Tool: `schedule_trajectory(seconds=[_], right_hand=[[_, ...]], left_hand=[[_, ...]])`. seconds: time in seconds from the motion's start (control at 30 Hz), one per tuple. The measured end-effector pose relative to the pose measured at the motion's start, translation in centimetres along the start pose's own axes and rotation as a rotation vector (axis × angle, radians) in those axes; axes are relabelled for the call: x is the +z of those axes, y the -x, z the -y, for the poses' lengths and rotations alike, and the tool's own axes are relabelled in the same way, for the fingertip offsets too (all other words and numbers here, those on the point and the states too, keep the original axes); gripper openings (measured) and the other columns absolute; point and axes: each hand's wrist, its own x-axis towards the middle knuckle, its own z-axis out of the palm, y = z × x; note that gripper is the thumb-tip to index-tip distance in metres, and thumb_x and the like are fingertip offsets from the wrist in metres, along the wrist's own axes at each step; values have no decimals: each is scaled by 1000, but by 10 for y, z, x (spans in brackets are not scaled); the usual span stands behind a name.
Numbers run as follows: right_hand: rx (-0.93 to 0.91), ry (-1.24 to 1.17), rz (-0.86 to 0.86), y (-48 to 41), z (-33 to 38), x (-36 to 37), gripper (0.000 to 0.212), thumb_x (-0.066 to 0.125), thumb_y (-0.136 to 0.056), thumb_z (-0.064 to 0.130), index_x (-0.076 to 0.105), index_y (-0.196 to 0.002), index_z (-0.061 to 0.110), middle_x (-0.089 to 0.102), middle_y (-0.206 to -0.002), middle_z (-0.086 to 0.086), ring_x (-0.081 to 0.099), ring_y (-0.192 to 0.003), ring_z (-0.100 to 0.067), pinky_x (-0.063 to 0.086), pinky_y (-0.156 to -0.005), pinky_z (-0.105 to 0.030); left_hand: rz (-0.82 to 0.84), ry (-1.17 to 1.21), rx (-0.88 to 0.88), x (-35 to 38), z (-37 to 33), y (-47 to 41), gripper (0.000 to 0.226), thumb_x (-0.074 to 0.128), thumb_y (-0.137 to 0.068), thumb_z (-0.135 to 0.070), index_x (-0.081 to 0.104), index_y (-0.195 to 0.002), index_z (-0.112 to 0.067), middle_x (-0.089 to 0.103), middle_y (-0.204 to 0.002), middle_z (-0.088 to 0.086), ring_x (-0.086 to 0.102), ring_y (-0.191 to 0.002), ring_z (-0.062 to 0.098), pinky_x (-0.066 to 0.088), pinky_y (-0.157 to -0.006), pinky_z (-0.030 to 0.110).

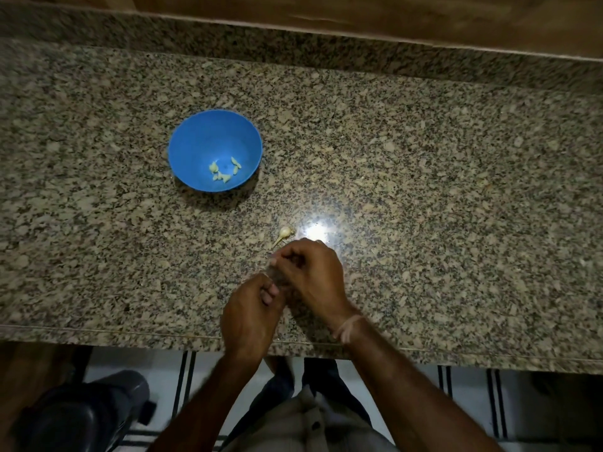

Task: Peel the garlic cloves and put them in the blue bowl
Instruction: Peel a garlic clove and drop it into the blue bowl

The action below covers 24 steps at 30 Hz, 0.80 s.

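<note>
The blue bowl (195,138) stands on the granite counter, left of centre, with several peeled pale cloves (224,171) in its bottom. A small garlic piece with a stem (285,233) lies on the counter just beyond my hands. My left hand (251,316) and my right hand (315,275) meet near the counter's front edge, fingers curled toward each other. They pinch a small, blurred, pale thing between them, apparently a garlic clove (273,263); most of it is hidden by my fingers.
The speckled granite counter (424,190) ends in a raised back ledge (326,47) against a wooden wall. A lamp glare (316,230) shines beside the garlic piece. Below the front edge are my legs, a tiled floor and a dark seat (81,412).
</note>
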Motion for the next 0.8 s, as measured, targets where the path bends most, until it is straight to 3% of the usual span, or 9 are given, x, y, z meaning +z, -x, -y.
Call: schedule_trajectory(seconds=[0.17, 0.23, 0.33, 0.43, 0.5, 0.57, 0.63, 0.73, 0.8], right_hand=[[-131, 330, 129, -27, 9, 34, 9, 74, -91, 28, 76, -83, 26, 73, -86, 9, 63, -88, -20, 53, -84, -41], [-140, 311, 133, -24, 3, 36, 8, 73, -93, 25, 80, -92, 29, 71, -91, 10, 63, -94, -20, 52, -78, -39], [-142, 72, 32, -5, -8, 16, 15, 69, -98, 22, 81, -107, 26, 67, -95, 13, 65, -96, -13, 54, -80, -35], [-57, -87, -126, 24, -25, -19, 18, 71, -100, 13, 78, -117, 15, 69, -106, 7, 69, -100, -4, 55, -87, -21], [24, -39, -180, 48, -39, -38, 29, 74, -95, 4, 72, -123, 12, 66, -111, 4, 66, -104, -1, 49, -89, -8], [52, 83, -185, 71, -51, -44, 39, 77, -91, -1, 69, -127, 11, 61, -114, 0, 65, -104, -9, 44, -89, -3], [80, 177, -151, 81, -57, -37, 41, 76, -90, -3, 68, -128, 8, 61, -117, -7, 64, -105, -20, 46, -91, -10], [67, 228, -159, 69, -49, -22, 35, 71, -93, 1, 69, -127, 8, 63, -118, -11, 61, -106, -25, 53, -92, -37], [11, 91, -176, 59, -38, -17, 32, 67, -94, -6, 71, -122, 9, 62, -110, -4, 63, -101, -13, 53, -88, -26]], left_hand=[[7, 93, 14, -5, 20, 14, 24, 77, -89, -25, 57, -78, -32, 59, -71, -14, 55, -66, 1, 36, -57, 27], [4, 100, 15, -5, 21, 15, 24, 77, -89, -23, 57, -81, -34, 58, -72, -15, 56, -68, 0, 37, -59, 27], [-9, 109, 37, -2, 22, 15, 24, 77, -88, -21, 58, -86, -35, 58, -77, -15, 56, -71, 1, 36, -59, 26], [-37, 178, 126, 2, 17, 13, 24, 78, -88, -17, 61, -97, -31, 58, -87, -13, 56, -75, 3, 42, -60, 25], [-51, 182, 180, 6, 11, 7, 29, 80, -89, -18, 62, -110, -27, 59, -103, -9, 60, -87, 10, 52, -69, 30], [-46, 163, 227, 12, 5, 1, 36, 80, -90, -19, 62, -121, -23, 57, -117, -4, 61, -100, 15, 55, -78, 34], [-30, 155, 258, 16, 0, -3, 38, 80, -91, -19, 61, -124, -21, 56, -120, -2, 61, -105, 17, 55, -81, 36], [12, 119, 334, 20, -5, -5, 38, 81, -90, -21, 62, -122, -20, 57, -117, -2, 60, -106, 18, 54, -81, 37], [17, 53, 386, 22, -11, -6, 34, 81, -89, -20, 64, -119, -19, 58, -114, -2, 59, -103, 19, 54, -77, 40]])
